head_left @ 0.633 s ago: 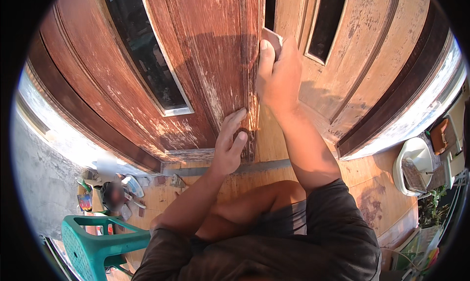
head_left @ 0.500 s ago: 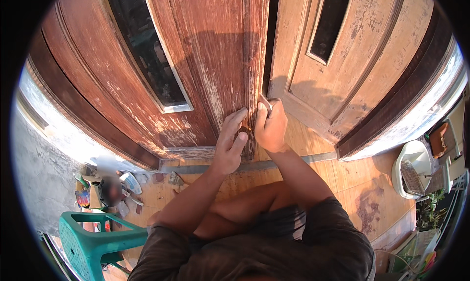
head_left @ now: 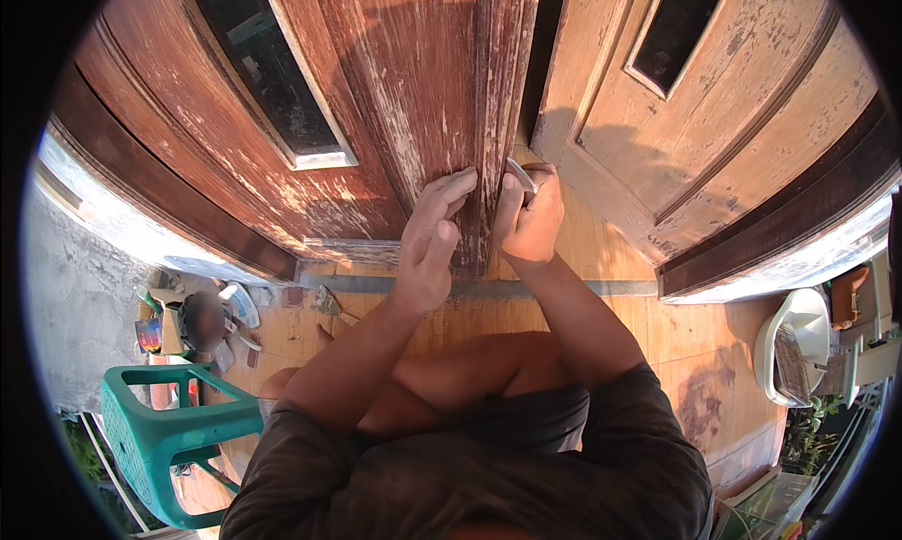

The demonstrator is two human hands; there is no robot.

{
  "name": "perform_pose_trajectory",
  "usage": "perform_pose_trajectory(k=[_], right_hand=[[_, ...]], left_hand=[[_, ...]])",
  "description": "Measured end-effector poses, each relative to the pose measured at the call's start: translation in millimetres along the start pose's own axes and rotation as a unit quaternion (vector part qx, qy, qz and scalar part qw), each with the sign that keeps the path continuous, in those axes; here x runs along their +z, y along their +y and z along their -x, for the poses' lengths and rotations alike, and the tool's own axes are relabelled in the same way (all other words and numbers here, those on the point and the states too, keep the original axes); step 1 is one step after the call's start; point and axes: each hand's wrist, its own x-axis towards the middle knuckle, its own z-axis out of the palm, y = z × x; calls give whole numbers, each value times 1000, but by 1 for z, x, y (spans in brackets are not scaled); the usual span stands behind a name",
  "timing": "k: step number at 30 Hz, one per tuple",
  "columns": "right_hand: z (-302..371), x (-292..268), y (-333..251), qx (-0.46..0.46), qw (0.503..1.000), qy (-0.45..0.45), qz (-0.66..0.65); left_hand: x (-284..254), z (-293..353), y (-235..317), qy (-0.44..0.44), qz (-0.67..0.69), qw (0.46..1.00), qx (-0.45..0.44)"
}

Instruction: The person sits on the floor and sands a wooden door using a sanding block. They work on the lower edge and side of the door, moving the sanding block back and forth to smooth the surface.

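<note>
The weathered red-brown wooden door leaf point(head_left: 413, 98) stands in front of me, its finish worn to pale streaks. My right hand point(head_left: 530, 216) is closed on a thin, flat grey piece point(head_left: 520, 174) at the leaf's right edge. Its kind is not clear, and the fingers cover most of it. My left hand point(head_left: 428, 244) lies against the face of the same leaf, fingers stretched out and thumb apart, holding nothing. To the right, a paler, stripped-looking door leaf point(head_left: 620, 155) stands at an angle, with a dark gap between the two.
A green plastic stool point(head_left: 178, 413) is at the lower left, near a cluttered box point(head_left: 171, 326) and a small scraper-like tool point(head_left: 326, 301) on the floor. At the right sits a white basin point(head_left: 766, 347) with a brown slab in it. My crossed legs rest on tan tiles point(head_left: 676, 352).
The view has shifted, so the doors sit higher in the picture. My right hand has turned slightly, showing more of the grey piece. My left hand remains on the door face.
</note>
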Motion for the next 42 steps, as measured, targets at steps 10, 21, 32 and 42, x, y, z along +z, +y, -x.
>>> perform_pose_trajectory(k=[10,21,32,42], right_hand=[[72,-1,71,-90,990,-104,-38],[175,-5,147,10,966,-253,-45],[218,-37,163,161,899,-401,67],[131,-67,125,376,866,-312,-103]], left_hand=[[6,3,-11,38,43,998,14],[12,2,-14,58,28,998,20],[10,2,-11,54,49,997,10],[5,6,-6,35,79,996,-7]])
